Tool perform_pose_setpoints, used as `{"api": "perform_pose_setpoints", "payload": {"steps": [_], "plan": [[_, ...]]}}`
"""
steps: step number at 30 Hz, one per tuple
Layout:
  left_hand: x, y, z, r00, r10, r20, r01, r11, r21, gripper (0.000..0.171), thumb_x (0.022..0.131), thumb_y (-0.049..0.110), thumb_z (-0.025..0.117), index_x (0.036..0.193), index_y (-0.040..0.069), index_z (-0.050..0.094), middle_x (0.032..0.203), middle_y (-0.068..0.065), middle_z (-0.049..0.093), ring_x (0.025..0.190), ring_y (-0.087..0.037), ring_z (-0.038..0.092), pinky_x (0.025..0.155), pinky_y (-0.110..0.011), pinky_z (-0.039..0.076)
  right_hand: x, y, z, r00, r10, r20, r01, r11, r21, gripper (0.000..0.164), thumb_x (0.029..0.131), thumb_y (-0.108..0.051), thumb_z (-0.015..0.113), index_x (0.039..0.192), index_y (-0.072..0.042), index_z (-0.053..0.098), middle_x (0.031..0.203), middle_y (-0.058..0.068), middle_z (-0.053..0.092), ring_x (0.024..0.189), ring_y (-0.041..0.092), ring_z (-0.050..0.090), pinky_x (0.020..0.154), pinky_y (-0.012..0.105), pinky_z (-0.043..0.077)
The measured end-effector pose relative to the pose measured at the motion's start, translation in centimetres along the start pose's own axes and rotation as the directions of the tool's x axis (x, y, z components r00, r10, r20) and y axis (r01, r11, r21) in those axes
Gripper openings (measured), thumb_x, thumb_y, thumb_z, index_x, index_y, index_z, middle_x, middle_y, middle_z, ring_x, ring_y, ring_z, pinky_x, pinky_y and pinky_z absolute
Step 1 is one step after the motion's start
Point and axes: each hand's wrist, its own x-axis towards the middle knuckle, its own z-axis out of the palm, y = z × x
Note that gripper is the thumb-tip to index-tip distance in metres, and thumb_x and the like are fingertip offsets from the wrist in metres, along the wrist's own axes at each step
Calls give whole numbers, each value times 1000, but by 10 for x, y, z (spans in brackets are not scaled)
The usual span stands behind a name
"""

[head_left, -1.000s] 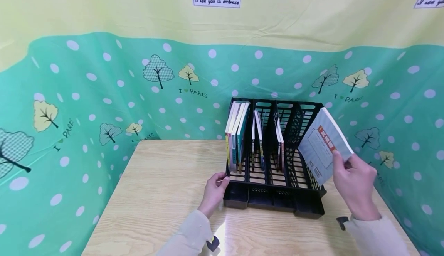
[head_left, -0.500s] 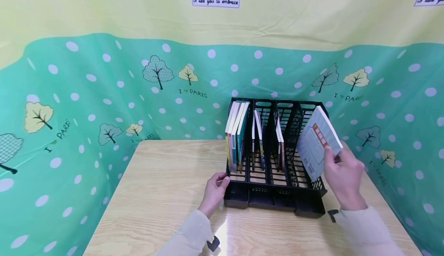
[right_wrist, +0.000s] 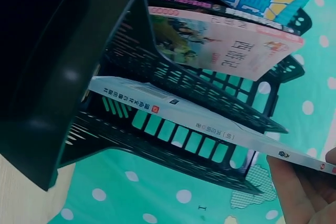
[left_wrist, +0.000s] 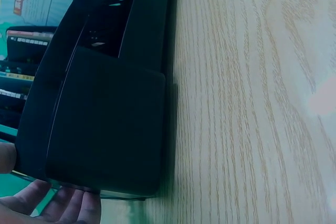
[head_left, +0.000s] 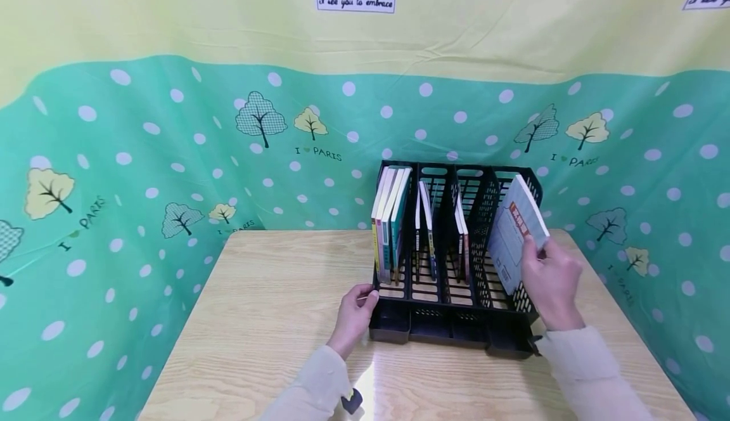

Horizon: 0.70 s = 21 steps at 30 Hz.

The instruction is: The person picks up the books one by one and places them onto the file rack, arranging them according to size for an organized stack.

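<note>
My right hand (head_left: 552, 284) pinches a pale blue-grey paperback book (head_left: 505, 240) by its upper right corner. The book leans inside the rightmost slot of a black file rack (head_left: 447, 331). In the right wrist view, its white spine (right_wrist: 210, 128) lies between two perforated dividers. My left hand (head_left: 352, 316) grips the rack's front left corner, and the left wrist view has the thumb (left_wrist: 6, 157) on one side and the fingers (left_wrist: 65, 203) round the other. Several upright books (head_left: 390, 224) fill the leftmost slot. Thinner books (head_left: 426, 231) stand in the second.
The third slot holds a book with a reddish spine (head_left: 462, 246), whose pink cover (right_wrist: 231, 45) faces the right wrist camera. Low trays (head_left: 390, 329) run along the rack's front. The rack stands on a wooden table (head_left: 274, 319), with a green dotted curtain (head_left: 319, 148) behind and at both sides.
My right hand has moved left with the book, which has gone deeper into the rightmost slot and become more upright. My left hand has stayed at the rack's corner.
</note>
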Motion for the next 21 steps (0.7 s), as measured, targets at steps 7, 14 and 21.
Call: {"api": "perform_pose_setpoints", "payload": {"steps": [7,14,21], "plan": [[-1,0,-1,1000,-7,8,7,1000,13,35,95,19,59,120,-5,58,112,-15,63,101,-30,62,85,-40,54,1,11,13,1000,-22,-13,22,1000,-18,30,96,-16,54,110,7,65,101,29,66,79,47,66,51,48,55],[0,-1,-1,1000,-8,11,8,1000,26,35,95,20,59,120,-4,58,112,-15,63,102,-30,61,85,-40,54,2,20,27,1000,-7,2,8,999,-44,31,97,-17,53,111,8,64,99,30,66,77,46,67,53,51,55],[-1,1,0,1000,-22,9,22,999,28,34,96,20,58,121,-3,58,113,-13,63,102,-29,61,84,-39,54,2,32,39,999,-37,15,38,997,-61,27,96,-14,54,107,8,65,93,30,67,67,43,67,45,43,54]]}}
